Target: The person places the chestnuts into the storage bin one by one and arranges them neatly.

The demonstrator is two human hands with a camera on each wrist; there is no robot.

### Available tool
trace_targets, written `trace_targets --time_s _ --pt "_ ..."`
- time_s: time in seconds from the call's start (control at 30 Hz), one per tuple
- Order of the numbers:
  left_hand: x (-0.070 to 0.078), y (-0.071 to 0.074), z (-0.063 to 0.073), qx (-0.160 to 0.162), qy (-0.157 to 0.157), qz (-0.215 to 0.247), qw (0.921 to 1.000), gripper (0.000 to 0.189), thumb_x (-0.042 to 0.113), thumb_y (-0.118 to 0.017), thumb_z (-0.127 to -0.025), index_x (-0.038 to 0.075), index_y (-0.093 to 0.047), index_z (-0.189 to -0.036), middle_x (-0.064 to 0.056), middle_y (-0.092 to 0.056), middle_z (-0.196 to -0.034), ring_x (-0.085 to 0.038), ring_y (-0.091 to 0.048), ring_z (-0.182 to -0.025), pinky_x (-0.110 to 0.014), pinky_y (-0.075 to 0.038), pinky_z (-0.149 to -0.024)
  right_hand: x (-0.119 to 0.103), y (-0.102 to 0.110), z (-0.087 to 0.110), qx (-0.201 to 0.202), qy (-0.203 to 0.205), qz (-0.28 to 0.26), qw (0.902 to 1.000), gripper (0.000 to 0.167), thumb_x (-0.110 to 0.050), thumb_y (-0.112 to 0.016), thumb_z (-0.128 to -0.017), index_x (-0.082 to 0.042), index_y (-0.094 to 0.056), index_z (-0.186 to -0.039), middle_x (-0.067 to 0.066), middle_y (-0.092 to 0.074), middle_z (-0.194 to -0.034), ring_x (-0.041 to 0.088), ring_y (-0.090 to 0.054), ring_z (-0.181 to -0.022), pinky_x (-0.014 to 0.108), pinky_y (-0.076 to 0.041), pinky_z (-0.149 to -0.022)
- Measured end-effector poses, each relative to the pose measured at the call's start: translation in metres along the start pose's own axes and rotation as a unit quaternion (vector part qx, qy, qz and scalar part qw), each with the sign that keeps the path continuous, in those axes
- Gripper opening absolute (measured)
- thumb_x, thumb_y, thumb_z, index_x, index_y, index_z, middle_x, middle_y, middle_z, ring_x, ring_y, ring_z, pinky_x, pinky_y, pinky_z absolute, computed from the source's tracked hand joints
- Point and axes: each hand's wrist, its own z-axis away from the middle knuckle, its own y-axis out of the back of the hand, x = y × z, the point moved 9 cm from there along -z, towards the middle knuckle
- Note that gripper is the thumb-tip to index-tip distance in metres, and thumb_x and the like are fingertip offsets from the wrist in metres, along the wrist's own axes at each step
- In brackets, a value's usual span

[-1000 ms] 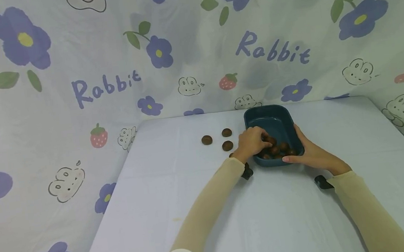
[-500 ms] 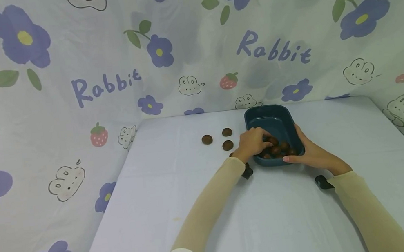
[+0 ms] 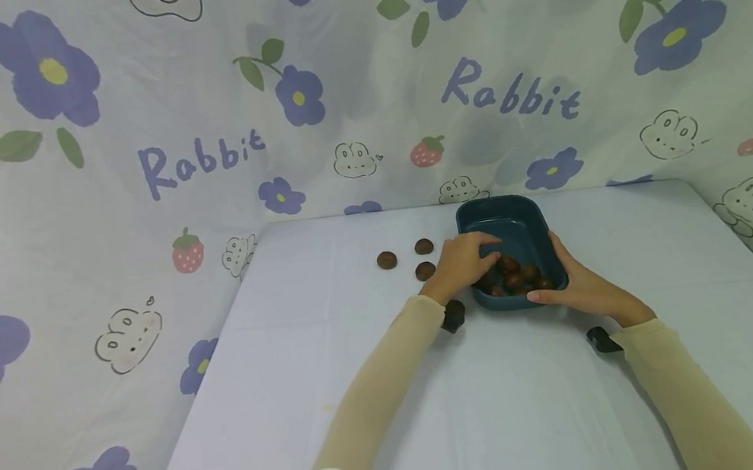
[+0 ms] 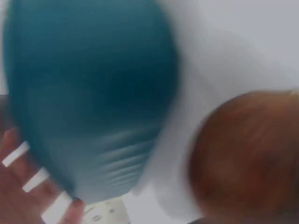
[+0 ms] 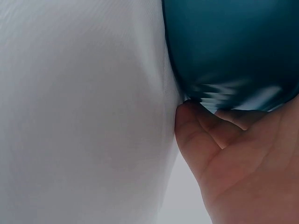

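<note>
A dark teal rectangular dish (image 3: 499, 222) sits toward the back of the table in the head view. Shiny round brown pieces that look like chestnuts (image 3: 511, 280) lie gathered at its near end. My left hand (image 3: 462, 263) is over the dish's left rim, thumb and fingers apart, with nothing visible between them. In the left wrist view that hand is a brown blur (image 4: 252, 158) beside the dish. My right hand (image 3: 585, 286) grips the near right corner, its thumb over the near rim and its fingers along the outer side.
To the left of the dish, 3 similar brown pieces (image 3: 387, 260) lie on the white table (image 3: 295, 381). Dark wrist devices (image 3: 453, 316) sit under both wrists. A white cloth (image 3: 209, 84) with flower and rabbit prints hangs behind and at the sides.
My left hand has drawn up and left from among the brown pieces, and its fingers have spread. The right hand and the dish have stayed still.
</note>
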Motion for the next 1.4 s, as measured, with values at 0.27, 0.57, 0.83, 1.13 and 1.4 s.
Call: trace_targets --time_s 0.27,0.57,0.83,1.13,1.4 --pt "-0.034 0.057 0.031 0.044 0.036 0.145 0.9878 0.032 0.031 -0.066 -0.103 0.018 -0.071 -0.131 0.0 -0.074 -0.13 -0.017 -0.069 -0.115 -0.035 -0.058 -0.095 0.002 0.0 0.002 0.001 -0.011 0.01 0.9999 0.129 -0.046 -0.078 -0.09 -0.034 0.031 -0.158 0.006 0.025 -0.172 0.054 0.005 -0.158 0.083 -0.013 -0.115" --pt "-0.11 0.099 0.069 0.14 0.082 0.217 0.9626 0.028 0.027 -0.07 -0.1 0.01 -0.075 -0.122 -0.009 -0.076 -0.121 -0.028 -0.072 -0.108 -0.043 -0.06 -0.091 0.003 0.002 0.003 -0.002 -0.016 0.014 0.9998 0.129 -0.047 -0.077 -0.09 -0.029 0.031 -0.159 0.008 0.026 -0.171 0.055 0.006 -0.157 0.083 -0.013 -0.115" --pt "-0.158 0.111 0.089 0.218 0.129 0.247 0.9354 0.029 0.024 -0.072 -0.098 0.004 -0.075 -0.118 -0.013 -0.076 -0.119 -0.032 -0.071 -0.108 -0.047 -0.057 -0.094 0.001 0.002 0.002 -0.002 -0.012 0.003 0.9999 0.129 -0.044 -0.078 -0.09 -0.029 0.029 -0.16 0.008 0.024 -0.172 0.053 0.006 -0.158 0.082 -0.013 -0.116" --pt "-0.181 0.098 0.092 0.223 0.174 0.244 0.9276 0.03 0.021 -0.072 -0.097 0.0 -0.074 -0.118 -0.017 -0.075 -0.12 -0.034 -0.071 -0.106 -0.046 -0.058 -0.093 0.006 0.002 0.001 0.003 -0.014 0.008 0.9999 0.129 -0.045 -0.078 -0.09 -0.028 0.029 -0.16 0.009 0.024 -0.172 0.053 0.005 -0.158 0.082 -0.013 -0.115" --pt "-0.199 0.075 0.093 0.194 0.249 0.236 0.919 0.034 0.023 -0.074 -0.095 0.003 -0.073 -0.123 -0.013 -0.074 -0.123 -0.031 -0.071 -0.109 -0.042 -0.059 -0.089 0.007 0.001 0.0 0.001 -0.018 0.007 0.9998 0.129 -0.046 -0.077 -0.09 -0.031 0.03 -0.159 0.009 0.025 -0.172 0.054 0.006 -0.158 0.082 -0.012 -0.115"
